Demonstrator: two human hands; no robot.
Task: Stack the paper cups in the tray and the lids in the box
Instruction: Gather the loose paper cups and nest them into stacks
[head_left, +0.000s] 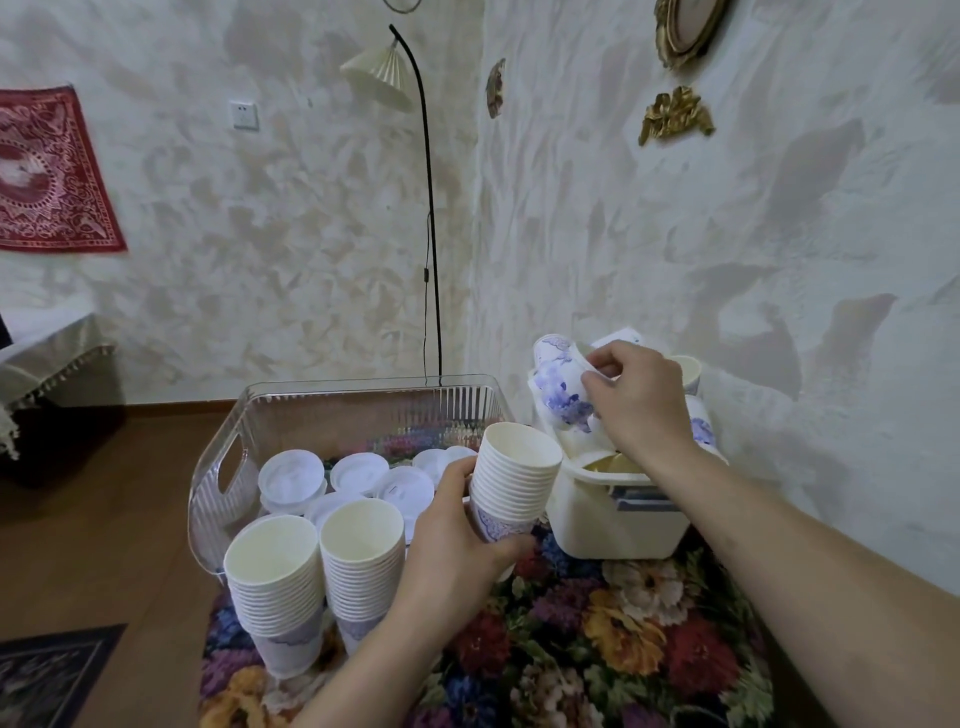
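Cups: my right hand (636, 400) fingers pinch a floral paper cup (558, 392) lying tilted atop the white bin (613, 514) at the desk's far right edge, up-right of the nested stack (511, 480) gripped upright in my left hand (457, 545).

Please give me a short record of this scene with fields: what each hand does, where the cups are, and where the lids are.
left hand: holds a cup stack
right hand: pinches a loose cup over the white bin
standing stacks: two, in front of the clear box
lids: loose inside the clear box
surface: floral cloth
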